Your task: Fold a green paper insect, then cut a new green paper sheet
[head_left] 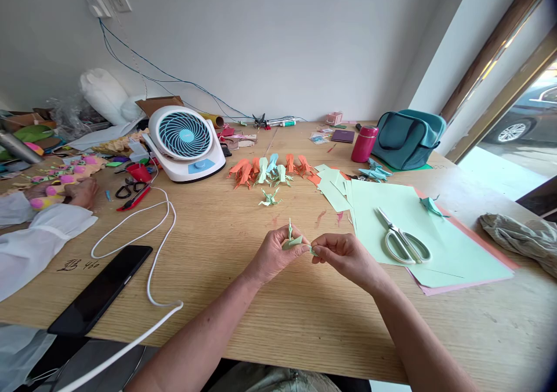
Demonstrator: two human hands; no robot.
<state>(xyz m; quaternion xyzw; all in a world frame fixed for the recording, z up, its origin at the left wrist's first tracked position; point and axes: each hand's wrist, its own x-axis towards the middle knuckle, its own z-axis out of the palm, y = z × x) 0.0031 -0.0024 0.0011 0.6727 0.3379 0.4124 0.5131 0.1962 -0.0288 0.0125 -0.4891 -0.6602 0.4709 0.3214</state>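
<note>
Both hands meet above the wooden table (261,334), pinching one small pale green paper figure (294,242) between them. The left hand (273,257) has thumb and fingers closed on the body of the figure, with a thin point sticking up just above the grip. The right hand (344,256) has its fingertips closed on the figure's other end (the paper there is mostly hidden by the fingers). Just to the right of the grip lie white-handled scissors (402,243) on a large green sheet (439,247), with a pink sheet (483,244) showing under its far edge. Beyond the grip, a lone green folded figure (270,197) stands on the wood, and farther off is a row of folded figures (270,171), orange and pale. To the left of the grip a white cable (153,247) loops past a black phone (101,290), well apart from the hands. Farther back on that side is a white desk fan (187,141), and another person's hand (82,192) rests on the table.
</note>
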